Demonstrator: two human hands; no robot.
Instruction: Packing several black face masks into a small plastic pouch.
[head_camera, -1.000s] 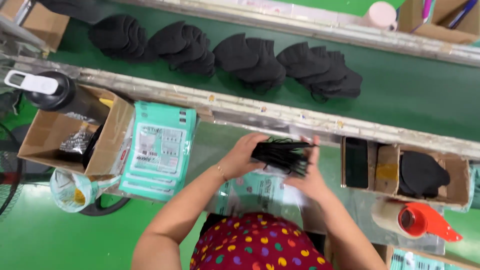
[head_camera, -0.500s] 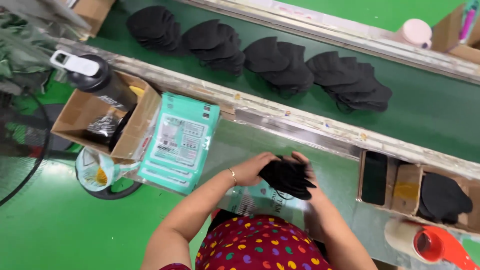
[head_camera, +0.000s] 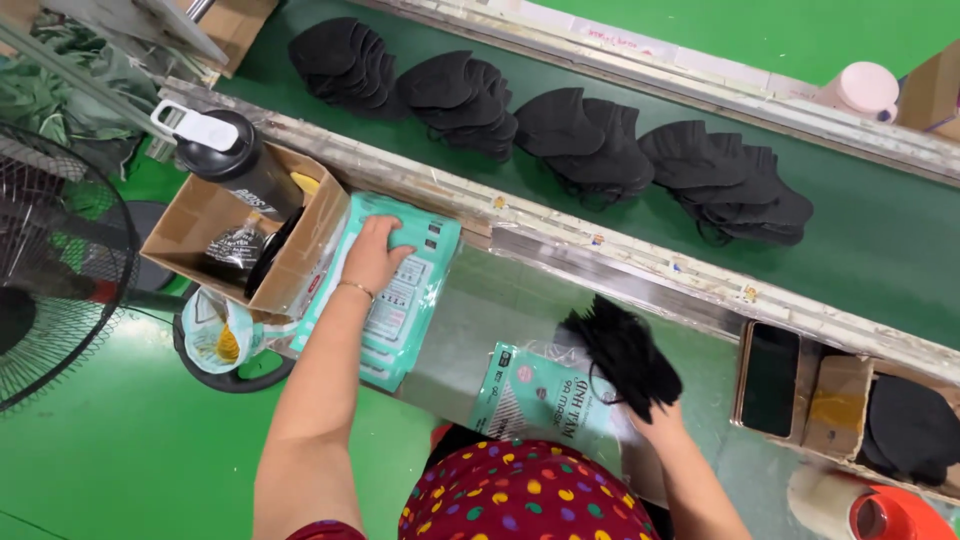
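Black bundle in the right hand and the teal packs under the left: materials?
Black mask bundle: looks like soft matte non-woven fabric, with limp folded edges and thin ear loops; the fibre type is unclear. Teal packs: likely thin printed plastic film, glossy and slightly wrinkled, lying in a flat stack under the left hand.

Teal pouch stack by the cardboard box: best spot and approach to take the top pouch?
Probably from above, at the far end of the teal pouch stack. The pouches lie flat, with the cardboard box close along one side; the left hand rests palm-down there, fingers at the top edge.
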